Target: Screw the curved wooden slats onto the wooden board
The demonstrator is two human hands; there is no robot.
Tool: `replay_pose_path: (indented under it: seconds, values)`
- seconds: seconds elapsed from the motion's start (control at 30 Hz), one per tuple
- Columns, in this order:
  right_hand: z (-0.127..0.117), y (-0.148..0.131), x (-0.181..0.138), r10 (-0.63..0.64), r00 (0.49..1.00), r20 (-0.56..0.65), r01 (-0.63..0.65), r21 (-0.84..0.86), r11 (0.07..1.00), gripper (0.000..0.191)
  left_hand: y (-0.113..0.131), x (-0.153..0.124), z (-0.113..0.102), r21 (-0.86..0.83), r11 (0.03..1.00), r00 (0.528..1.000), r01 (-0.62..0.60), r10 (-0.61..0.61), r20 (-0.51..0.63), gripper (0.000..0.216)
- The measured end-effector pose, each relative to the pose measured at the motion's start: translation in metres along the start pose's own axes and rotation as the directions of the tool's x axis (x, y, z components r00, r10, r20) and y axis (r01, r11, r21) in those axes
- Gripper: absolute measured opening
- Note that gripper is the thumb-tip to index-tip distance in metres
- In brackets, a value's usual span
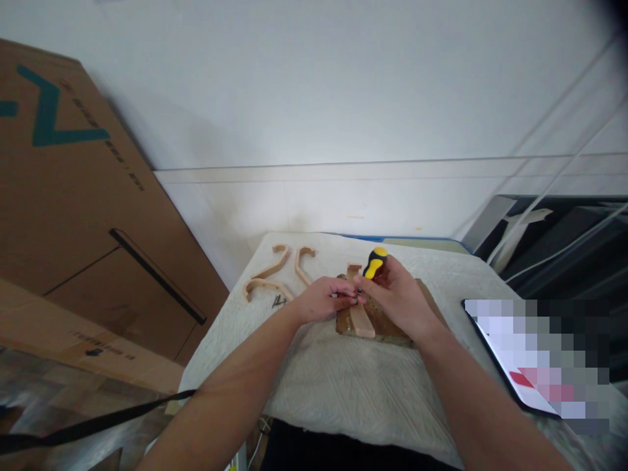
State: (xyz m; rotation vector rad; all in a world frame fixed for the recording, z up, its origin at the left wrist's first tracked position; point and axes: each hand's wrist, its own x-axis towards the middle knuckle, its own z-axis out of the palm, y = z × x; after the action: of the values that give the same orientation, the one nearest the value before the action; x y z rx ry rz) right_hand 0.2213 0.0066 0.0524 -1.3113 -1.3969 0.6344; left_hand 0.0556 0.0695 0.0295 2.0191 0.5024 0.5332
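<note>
My right hand is closed around a short screwdriver with a yellow and black handle. Its handle leans up and away, and the tip end points down at my left fingers. My left hand pinches at that spot; what lies between the fingertips is too small to make out. Under both hands is a light wooden piece with a hooked far end, lying on a worn brown wooden board. Left of them lie curved wooden hook pieces and a small cluster of dark screw-like bits.
A pale cloth covers the table, which stands against a white wall. To the right lies a tablet or phone with a blurred-out screen. A large cardboard box stands at the left, and dark equipment with cables at the right.
</note>
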Motion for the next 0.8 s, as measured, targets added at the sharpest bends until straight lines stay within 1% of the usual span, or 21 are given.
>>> replay_pose_path:
  seconds: [0.07,0.13,0.23,0.33,0.4,0.5,0.57,0.67,0.8]
  values:
    - [0.001,0.0,0.0,0.022,1.0,-0.02,-0.022,0.006,1.0,0.03,0.0,0.0,0.0,0.002,1.0,1.0,-0.002,0.002,0.008,0.02]
    - [0.001,-0.001,0.0,0.027,1.0,0.012,-0.027,0.045,0.999,0.027,0.0,0.0,0.0,-0.01,1.0,1.0,-0.004,0.005,0.013,0.021]
    - [-0.003,-0.001,-0.001,-0.012,0.998,0.058,0.007,0.071,0.997,0.023,-0.001,0.0,0.0,0.002,1.0,1.0,0.002,-0.002,0.009,0.023]
    - [-0.006,0.001,0.0,-0.042,0.997,0.069,0.039,0.044,0.998,0.027,-0.002,0.0,0.0,0.036,0.999,1.0,0.008,-0.009,0.004,0.023]
    - [-0.007,0.002,0.0,-0.089,0.992,0.088,0.087,0.028,0.996,0.027,-0.003,0.001,0.001,0.061,0.998,1.0,-0.005,0.005,-0.003,0.023]
    - [-0.006,0.002,0.0,-0.183,0.977,0.111,0.185,-0.01,0.983,0.021,-0.004,0.001,0.002,0.095,0.995,0.999,-0.028,0.03,-0.02,0.023]
    - [-0.005,0.002,-0.001,-0.209,0.971,0.114,0.213,-0.016,0.977,0.019,-0.004,0.001,0.002,0.115,0.993,0.999,-0.027,0.03,-0.026,0.023]
    - [-0.003,0.006,-0.001,-0.16,0.98,0.12,0.159,0.019,0.987,0.021,-0.003,0.001,0.002,0.151,0.988,0.999,-0.029,0.032,-0.022,0.024]
    - [-0.001,0.011,-0.003,-0.024,0.986,0.163,0.001,0.143,0.99,0.024,-0.002,0.0,0.002,0.163,0.986,0.999,-0.035,0.039,-0.022,0.028]
